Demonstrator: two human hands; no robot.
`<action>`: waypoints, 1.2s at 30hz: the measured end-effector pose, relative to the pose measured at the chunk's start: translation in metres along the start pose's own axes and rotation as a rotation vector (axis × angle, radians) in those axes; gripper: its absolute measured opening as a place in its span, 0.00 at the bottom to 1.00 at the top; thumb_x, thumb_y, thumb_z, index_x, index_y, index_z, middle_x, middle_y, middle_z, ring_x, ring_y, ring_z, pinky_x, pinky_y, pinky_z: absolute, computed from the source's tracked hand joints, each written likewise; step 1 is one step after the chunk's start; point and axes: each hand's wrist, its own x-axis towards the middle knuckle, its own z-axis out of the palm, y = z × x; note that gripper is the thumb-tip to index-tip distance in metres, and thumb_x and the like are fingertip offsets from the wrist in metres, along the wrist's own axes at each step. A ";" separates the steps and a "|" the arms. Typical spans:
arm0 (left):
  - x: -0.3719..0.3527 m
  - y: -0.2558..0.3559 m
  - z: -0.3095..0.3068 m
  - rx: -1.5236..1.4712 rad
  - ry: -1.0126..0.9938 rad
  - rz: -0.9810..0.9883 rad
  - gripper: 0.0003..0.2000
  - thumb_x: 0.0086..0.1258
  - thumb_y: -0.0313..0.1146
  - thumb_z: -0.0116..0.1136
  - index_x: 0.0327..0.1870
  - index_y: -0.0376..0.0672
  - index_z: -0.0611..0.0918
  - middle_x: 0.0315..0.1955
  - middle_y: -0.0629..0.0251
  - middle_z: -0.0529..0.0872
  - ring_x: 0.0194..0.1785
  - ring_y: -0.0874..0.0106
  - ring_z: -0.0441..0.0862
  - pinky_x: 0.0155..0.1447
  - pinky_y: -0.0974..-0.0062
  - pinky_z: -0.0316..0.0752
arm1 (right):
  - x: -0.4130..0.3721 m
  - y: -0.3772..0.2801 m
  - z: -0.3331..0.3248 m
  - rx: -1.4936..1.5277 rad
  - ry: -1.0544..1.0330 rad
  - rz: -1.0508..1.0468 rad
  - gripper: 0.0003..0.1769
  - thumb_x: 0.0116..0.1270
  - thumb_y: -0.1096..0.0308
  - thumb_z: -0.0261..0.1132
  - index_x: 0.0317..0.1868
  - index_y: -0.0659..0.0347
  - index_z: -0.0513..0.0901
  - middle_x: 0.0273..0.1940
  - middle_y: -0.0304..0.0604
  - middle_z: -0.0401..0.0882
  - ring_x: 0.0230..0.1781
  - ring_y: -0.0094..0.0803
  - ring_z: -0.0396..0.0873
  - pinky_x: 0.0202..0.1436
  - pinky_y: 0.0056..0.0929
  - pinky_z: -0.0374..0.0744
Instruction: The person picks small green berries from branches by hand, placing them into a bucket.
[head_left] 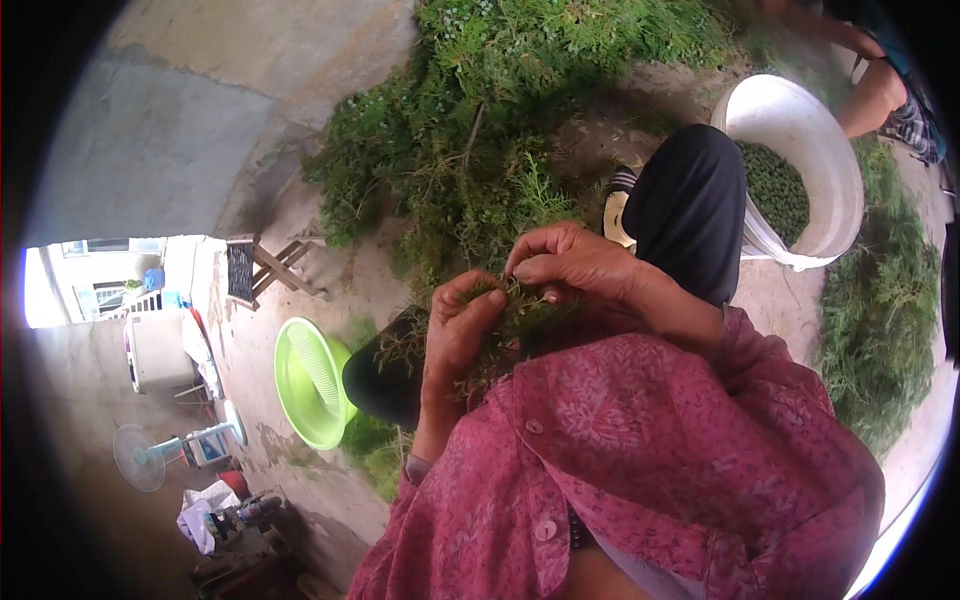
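My left hand (462, 325) is closed around a green evergreen sprig (525, 318) above my lap. Its feathery foliage also sticks out to the left of that hand. My right hand (572, 262) meets the left one, thumb and forefinger pinched at the sprig's top; any small piece between those fingertips is too little to make out. Beyond my hands lies a big heap of cut evergreen branches (440, 150), with pale bluish cones among the foliage. To the right stands a white bucket (835, 160), partly filled with small green cones (775, 195).
A lime-green basin (290, 385) with a ridged washboard part sits left of my knee. More cut branches (880, 310) lie at the right, past the bucket. Another person's arm (870, 100) shows at the upper right. A folding stool (270, 270) and a fan (145, 455) stand at the left.
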 end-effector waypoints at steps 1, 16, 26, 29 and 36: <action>0.001 0.000 -0.001 0.036 -0.011 0.016 0.04 0.57 0.28 0.55 0.29 0.38 0.78 0.18 0.75 0.74 0.23 0.86 0.68 0.27 0.86 0.63 | -0.001 -0.001 0.000 -0.007 -0.023 0.028 0.09 0.55 0.67 0.63 0.37 0.59 0.79 0.26 0.31 0.75 0.17 0.14 0.69 0.20 0.12 0.67; 0.000 -0.003 -0.049 -0.557 0.030 0.350 0.09 0.58 0.35 0.50 0.21 0.42 0.69 0.13 0.68 0.65 0.17 0.74 0.61 0.22 0.76 0.56 | -0.077 -0.051 -0.092 0.145 0.538 -0.653 0.08 0.54 0.79 0.56 0.36 0.67 0.76 0.23 0.38 0.74 0.10 0.15 0.59 0.10 0.14 0.52; 0.015 0.040 -0.068 -0.643 -0.069 0.603 0.14 0.67 0.40 0.43 0.20 0.50 0.64 0.10 0.79 0.58 0.15 0.81 0.54 0.24 0.79 0.52 | -0.161 -0.048 -0.252 -1.403 1.682 -0.152 0.17 0.56 0.61 0.56 0.44 0.57 0.80 0.38 0.48 0.80 0.40 0.41 0.79 0.46 0.35 0.74; 0.017 0.050 -0.071 -0.641 0.006 0.602 0.14 0.68 0.40 0.42 0.20 0.50 0.64 0.11 0.79 0.58 0.15 0.80 0.54 0.24 0.79 0.52 | -0.156 -0.041 -0.250 -1.318 1.677 -0.060 0.17 0.56 0.58 0.56 0.41 0.57 0.81 0.36 0.50 0.80 0.40 0.41 0.79 0.46 0.35 0.73; 0.034 0.059 -0.093 -0.635 -0.148 0.788 0.08 0.66 0.37 0.44 0.28 0.46 0.67 0.12 0.77 0.62 0.16 0.80 0.57 0.26 0.79 0.55 | -0.117 -0.054 -0.188 -0.877 1.309 -0.583 0.16 0.57 0.58 0.58 0.37 0.63 0.81 0.28 0.42 0.80 0.30 0.25 0.76 0.39 0.24 0.72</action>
